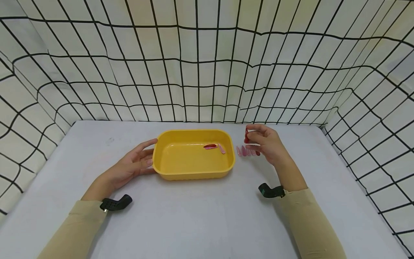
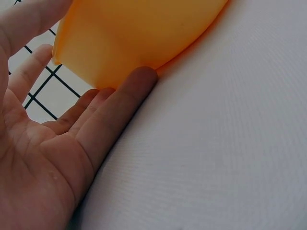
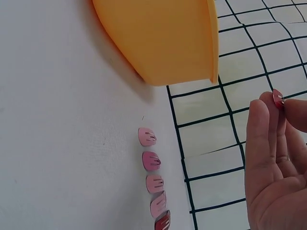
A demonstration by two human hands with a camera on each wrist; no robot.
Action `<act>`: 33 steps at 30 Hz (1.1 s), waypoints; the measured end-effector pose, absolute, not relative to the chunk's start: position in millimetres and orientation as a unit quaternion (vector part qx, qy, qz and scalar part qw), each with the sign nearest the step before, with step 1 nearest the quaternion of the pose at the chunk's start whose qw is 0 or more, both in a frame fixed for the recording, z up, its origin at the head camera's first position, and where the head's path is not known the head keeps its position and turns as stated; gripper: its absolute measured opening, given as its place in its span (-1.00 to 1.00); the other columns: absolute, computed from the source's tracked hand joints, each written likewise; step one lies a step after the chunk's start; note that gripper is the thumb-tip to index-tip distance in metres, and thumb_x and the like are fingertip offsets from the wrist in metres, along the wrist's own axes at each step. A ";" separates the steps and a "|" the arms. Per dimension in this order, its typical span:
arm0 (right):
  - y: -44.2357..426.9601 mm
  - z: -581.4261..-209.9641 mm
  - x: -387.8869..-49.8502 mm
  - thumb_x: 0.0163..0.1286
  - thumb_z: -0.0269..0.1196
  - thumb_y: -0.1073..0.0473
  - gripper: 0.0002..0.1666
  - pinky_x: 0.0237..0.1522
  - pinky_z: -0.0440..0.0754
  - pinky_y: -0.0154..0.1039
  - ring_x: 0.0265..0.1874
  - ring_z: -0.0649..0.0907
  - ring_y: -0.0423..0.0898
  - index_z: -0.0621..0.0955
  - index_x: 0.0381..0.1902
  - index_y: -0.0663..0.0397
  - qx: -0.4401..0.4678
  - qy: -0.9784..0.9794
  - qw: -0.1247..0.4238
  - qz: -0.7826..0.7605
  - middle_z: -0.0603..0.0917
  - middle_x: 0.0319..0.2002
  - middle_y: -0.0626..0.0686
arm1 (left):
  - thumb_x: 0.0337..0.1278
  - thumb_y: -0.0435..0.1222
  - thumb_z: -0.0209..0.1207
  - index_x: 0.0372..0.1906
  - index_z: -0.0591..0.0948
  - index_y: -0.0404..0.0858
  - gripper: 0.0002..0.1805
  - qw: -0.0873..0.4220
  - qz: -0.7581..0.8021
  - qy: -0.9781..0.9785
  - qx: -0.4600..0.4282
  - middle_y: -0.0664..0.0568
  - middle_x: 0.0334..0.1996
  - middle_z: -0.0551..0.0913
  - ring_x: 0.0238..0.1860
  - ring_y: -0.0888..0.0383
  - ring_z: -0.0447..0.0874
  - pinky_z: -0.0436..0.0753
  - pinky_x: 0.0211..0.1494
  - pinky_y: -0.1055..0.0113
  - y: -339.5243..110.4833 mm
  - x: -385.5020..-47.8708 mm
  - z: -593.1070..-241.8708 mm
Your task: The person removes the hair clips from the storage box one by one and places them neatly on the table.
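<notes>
One red clip (image 1: 247, 136), partly hidden, pinched in right hand (image 1: 266, 143); left hand (image 1: 130, 163), fingers spread, touching yellow tray (image 1: 184, 162).

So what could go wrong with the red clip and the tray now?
The red clip is small and pinched by the fingertips of the right hand, so it might slip and drop. That hand is also near the row of clips, so it could bump them crooked. And the left hand touches the side of the yellow tray; a push might slide it.
</notes>
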State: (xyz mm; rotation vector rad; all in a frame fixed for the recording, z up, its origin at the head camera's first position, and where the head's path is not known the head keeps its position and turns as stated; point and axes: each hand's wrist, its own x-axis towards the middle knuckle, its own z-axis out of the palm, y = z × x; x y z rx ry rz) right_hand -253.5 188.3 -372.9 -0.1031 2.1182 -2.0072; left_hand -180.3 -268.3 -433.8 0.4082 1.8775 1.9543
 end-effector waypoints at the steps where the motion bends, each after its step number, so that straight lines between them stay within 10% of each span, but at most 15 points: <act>1: 188.5 -373.0 -253.7 0.48 0.22 0.20 -0.59 -0.09 0.76 -0.20 -0.15 0.68 -0.08 0.53 0.25 0.09 -0.034 0.724 0.111 -0.680 0.65 -0.17 0.02 | 0.48 -0.43 -0.01 0.59 0.02 0.03 -0.26 0.199 0.698 0.672 0.145 -0.23 0.53 0.07 0.32 0.13 0.49 0.65 0.20 0.14 -268.2 -180.3 -433.8; 33: 221.7 -382.7 -265.2 0.51 0.17 0.17 -0.55 -0.03 0.74 -0.21 -0.12 0.70 -0.13 0.49 0.30 0.12 -0.007 0.759 0.110 -0.641 0.59 0.01 0.10 | 0.46 -0.41 0.03 0.59 0.05 0.04 -0.26 0.199 0.695 0.678 0.133 -0.22 0.53 0.07 0.31 0.15 0.49 0.66 0.20 0.14 -268.4 -179.7 -433.0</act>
